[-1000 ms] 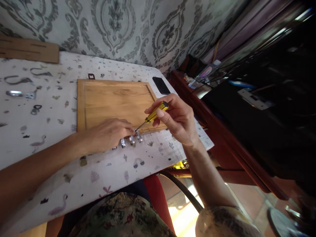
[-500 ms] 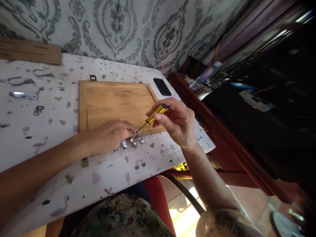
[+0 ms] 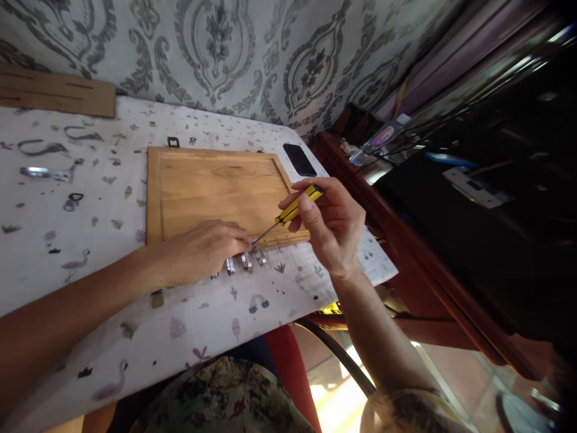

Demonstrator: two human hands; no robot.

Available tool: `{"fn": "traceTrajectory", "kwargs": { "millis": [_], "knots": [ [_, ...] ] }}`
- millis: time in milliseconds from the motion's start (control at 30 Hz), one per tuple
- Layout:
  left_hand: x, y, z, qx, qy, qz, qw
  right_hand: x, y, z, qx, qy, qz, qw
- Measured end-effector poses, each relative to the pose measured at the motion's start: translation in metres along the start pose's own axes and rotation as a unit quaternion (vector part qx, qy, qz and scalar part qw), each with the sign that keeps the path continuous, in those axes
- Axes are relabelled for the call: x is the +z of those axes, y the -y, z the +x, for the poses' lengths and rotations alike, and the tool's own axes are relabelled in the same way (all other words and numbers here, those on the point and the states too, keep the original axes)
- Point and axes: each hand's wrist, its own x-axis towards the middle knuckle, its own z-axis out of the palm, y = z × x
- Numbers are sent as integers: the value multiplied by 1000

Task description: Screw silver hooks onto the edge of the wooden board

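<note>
A wooden panel (image 3: 220, 192) with a raised frame lies flat on the patterned table cover. Along its near edge sit several shiny metal hinges (image 3: 246, 260). My right hand (image 3: 331, 222) grips a yellow and black screwdriver (image 3: 295, 207), tilted, with its tip at the rightmost hinge. My left hand (image 3: 210, 249) rests over the panel's near edge, fingertips pressed together beside the screwdriver tip. Whatever those fingers hold is too small and hidden to make out.
Cardboard (image 3: 58, 93) lies at the back left, above a loose metal hinge (image 3: 47, 173). A black phone (image 3: 300, 160) is beyond the panel's right corner. A plastic bottle (image 3: 381, 137) and cables are on the dark red furniture (image 3: 392, 231) at right.
The screwdriver handle has moved slightly right and leans lower, while its tip stays at the hinge. The whole view has shifted a little. My left hand keeps its place on the panel.
</note>
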Motion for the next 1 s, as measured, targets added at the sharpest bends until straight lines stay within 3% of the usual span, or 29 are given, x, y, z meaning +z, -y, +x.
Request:
{"fn": "traceTrajectory", "kwargs": {
  "millis": [167,1000],
  "knots": [
    [-1,0,1,-7,5,-5,1000,0,9,2,-26,-29,-6,999],
    [-2,-1,2,-12,16,-6,1000,-3,1,-7,-8,-1,-20,1000]
  ]
}}
